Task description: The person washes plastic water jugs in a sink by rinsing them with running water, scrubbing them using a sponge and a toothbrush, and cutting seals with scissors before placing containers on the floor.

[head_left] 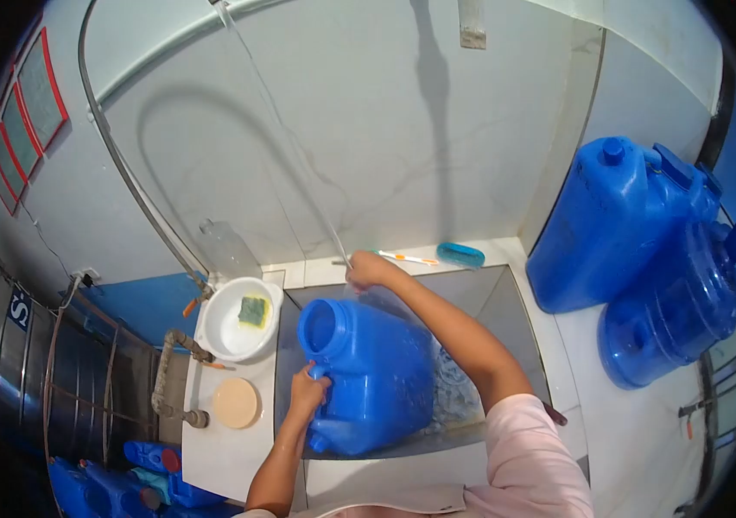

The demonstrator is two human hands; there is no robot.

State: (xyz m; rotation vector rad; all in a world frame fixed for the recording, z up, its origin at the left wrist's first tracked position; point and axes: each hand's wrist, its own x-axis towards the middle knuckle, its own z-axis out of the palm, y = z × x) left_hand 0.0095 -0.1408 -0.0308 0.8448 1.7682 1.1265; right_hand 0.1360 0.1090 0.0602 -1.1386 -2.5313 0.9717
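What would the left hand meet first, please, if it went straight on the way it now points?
Probably the neck of the blue jug that the left hand grips, though depth is unclear.

A pale pink, short-sleeved top is worn, left hand and right hand bare.

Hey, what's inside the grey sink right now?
The grey sink holds a blue container, gripped by the left hand, with rippled water showing to its right. The container hides the sink floor beneath it, so I can't tell what lies there.
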